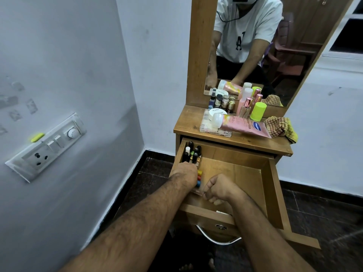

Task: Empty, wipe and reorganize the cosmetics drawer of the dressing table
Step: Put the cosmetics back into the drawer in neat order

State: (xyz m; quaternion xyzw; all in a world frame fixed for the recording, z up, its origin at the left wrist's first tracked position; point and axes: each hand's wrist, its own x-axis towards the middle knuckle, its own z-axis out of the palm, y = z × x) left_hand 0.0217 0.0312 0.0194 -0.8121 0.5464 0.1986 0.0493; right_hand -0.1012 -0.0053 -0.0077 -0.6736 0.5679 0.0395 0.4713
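1. Working inside the open wooden drawer [231, 169] of the dressing table, we have both hands down at its left side, where a clear plastic organiser tray [196, 190] of small bottles sits against the drawer's left wall.
2. Our left hand [186, 172] reaches over the tray, fingers bent down among the bottles; whether it grips one, we cannot tell.
3. Our right hand [217, 188] is curled into a fist at the tray's near edge, seemingly pinching its rim.
4. Dark-capped nail polish bottles [192, 153] stand at the drawer's far left corner; coloured caps [199, 178] show between our hands.
5. Above the drawer, on the wooden tabletop [188, 122], lie a pink tube [243, 124], a lime-green capped bottle [258, 111], other cosmetics and a yellow checked cloth [280, 127].
6. Judgement: the drawer floor is mostly bare, so we rate emptying and probably wiping as done and reorganizing as just begun; the tabletop items remain to be returned.
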